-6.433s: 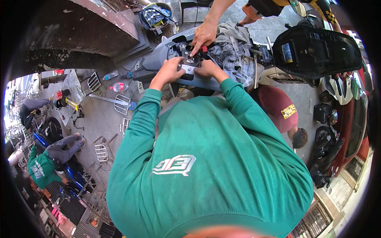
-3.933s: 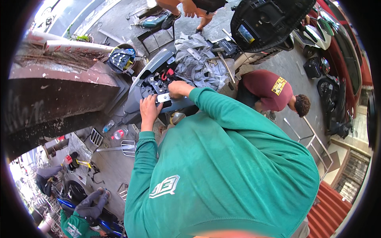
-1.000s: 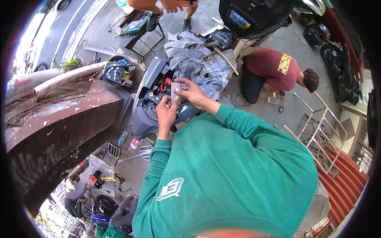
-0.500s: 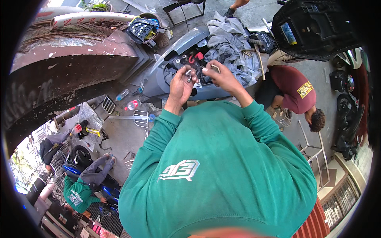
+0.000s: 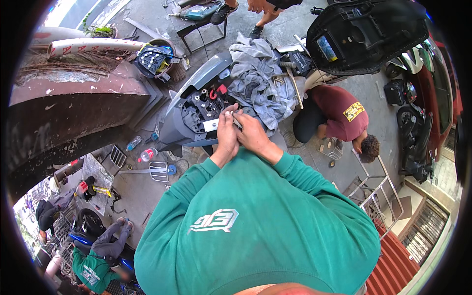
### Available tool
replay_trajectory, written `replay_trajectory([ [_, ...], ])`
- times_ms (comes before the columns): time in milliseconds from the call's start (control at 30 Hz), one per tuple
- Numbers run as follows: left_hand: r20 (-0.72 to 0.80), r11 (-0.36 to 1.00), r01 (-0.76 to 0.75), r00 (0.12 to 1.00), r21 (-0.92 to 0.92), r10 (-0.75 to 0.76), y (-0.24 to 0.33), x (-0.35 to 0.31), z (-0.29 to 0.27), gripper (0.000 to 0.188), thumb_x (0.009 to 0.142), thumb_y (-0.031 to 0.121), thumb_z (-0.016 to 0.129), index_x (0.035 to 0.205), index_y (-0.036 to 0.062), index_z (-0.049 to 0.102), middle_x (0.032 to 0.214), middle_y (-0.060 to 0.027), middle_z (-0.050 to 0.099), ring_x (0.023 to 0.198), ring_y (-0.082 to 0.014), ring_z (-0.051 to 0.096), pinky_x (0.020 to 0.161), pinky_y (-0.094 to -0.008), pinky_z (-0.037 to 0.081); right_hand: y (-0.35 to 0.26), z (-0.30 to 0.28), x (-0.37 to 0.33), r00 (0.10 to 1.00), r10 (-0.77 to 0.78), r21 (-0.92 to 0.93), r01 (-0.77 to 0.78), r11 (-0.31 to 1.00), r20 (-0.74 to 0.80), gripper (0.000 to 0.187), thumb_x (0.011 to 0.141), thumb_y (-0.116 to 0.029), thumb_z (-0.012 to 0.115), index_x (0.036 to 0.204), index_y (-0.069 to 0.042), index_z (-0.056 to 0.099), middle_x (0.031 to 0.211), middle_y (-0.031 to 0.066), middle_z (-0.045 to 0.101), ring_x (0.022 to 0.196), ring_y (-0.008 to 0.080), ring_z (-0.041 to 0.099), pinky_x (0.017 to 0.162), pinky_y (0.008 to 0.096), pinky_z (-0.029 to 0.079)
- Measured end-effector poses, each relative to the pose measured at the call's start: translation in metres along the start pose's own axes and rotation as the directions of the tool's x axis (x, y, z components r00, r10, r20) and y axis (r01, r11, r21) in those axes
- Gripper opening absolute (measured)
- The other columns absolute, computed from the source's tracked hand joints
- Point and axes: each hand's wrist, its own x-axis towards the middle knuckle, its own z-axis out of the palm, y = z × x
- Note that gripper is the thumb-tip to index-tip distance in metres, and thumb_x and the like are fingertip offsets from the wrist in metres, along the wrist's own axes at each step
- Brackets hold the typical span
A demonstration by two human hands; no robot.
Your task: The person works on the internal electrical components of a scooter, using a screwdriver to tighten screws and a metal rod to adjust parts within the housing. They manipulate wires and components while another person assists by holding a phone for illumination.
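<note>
In front of my chest my hands are together, over the near edge of a grey motorcycle tail section (image 5: pixel 173 120). My left hand (image 5: pixel 227 137) is closed, and a flat, pale metal plate (image 5: pixel 211 125) sticks out past its left side. Against it presses my right hand (image 5: pixel 255 135), fingers bent inward; what lies between its fingers is hidden. Beyond my hands, the open tail section shows black inner parts and a red curved hook-like piece (image 5: pixel 213 94). A grey cloth (image 5: pixel 253 73) drapes over the vehicle to the right.
A wooden stick (image 5: pixel 295 88) and small metal pieces (image 5: pixel 279 79) lie by the cloth. An upturned black seat (image 5: pixel 368 37) is at far right. Right of me a person in maroon (image 5: pixel 339 110) crouches by a metal rack. Plastic bottles (image 5: pixel 147 155) lie left. Another person's legs (image 5: pixel 265 19) stand beyond.
My hands have come together and drawn closer to my chest. The bolts seen in my left hand are now hidden, and a pale plate shows beside it. The view has shifted.
</note>
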Motion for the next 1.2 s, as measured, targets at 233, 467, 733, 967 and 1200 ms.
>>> replay_trajectory([
  [233,-0.064,0.974,-0.098,0.991,0.205,0.114,-0.011,-0.01,0.024,0.036,0.116,0.027,0.033,0.133,0.0028,0.053,0.144,-0.0141,0.057,0.131,-0.0222,0.054,0.114,-0.0362,0.042,0.02,-0.013,-0.012,0.996,-0.05,0.087,0.056,0.995,-0.069,0.033,0.09,-0.014,0.069,0.118,0.0,0.058,0.104,0.0263,0.067,0.095,0.047,0.066,0.079,0.0513,0.054],
  [467,-0.198,0.985,-0.169,0.965,0.039,0.174,0.0,-0.041,0.048,0.038,0.115,0.031,0.034,0.134,0.0018,0.05,0.146,-0.0193,0.057,0.126,-0.0253,0.059,0.108,-0.039,0.046,0.024,-0.055,0.004,0.915,0.178,0.482,-0.347,0.805,0.361,0.026,0.097,-0.022,0.074,0.109,0.0,0.067,0.076,0.0083,0.07,0.069,0.0166,0.068,0.061,0.0334,0.053],
  [733,-0.401,0.192,0.353,0.835,0.916,0.376,-0.011,-0.196,-0.228,0.038,0.106,0.034,0.055,0.117,-0.0028,0.059,0.091,-0.0233,0.07,0.085,-0.0402,0.069,0.077,-0.0463,0.055,-0.014,-0.036,-0.017,0.836,0.222,0.738,-0.548,0.395,0.502,0.029,0.099,-0.02,0.072,0.116,0.002,0.063,0.09,0.0116,0.07,0.072,0.0158,0.067,0.058,0.0281,0.05],
  [967,-0.071,0.184,0.103,0.982,0.978,-0.175,-0.043,-0.246,-0.314,0.04,0.092,0.03,0.066,0.113,-0.0031,0.063,0.105,-0.033,0.069,0.101,-0.0502,0.066,0.083,-0.0548,0.053,-0.038,0.009,-0.031,0.855,0.207,0.805,-0.518,0.288,0.476,0.029,0.1,-0.017,0.069,0.121,0.001,0.06,0.091,0.0118,0.068,0.071,0.0162,0.064,0.056,0.0266,0.049],
  [1200,0.034,0.336,-0.076,0.991,0.939,0.127,-0.077,-0.205,-0.267,0.044,0.098,0.033,0.057,0.13,0.0025,0.061,0.121,-0.0281,0.068,0.112,-0.0461,0.065,0.092,-0.0511,0.053,-0.03,-0.008,-0.009,0.851,0.118,0.776,-0.516,0.361,0.511,0.03,0.099,-0.021,0.069,0.119,0.0,0.06,0.087,0.0056,0.062,0.069,0.0138,0.058,0.058,0.0276,0.045],
])
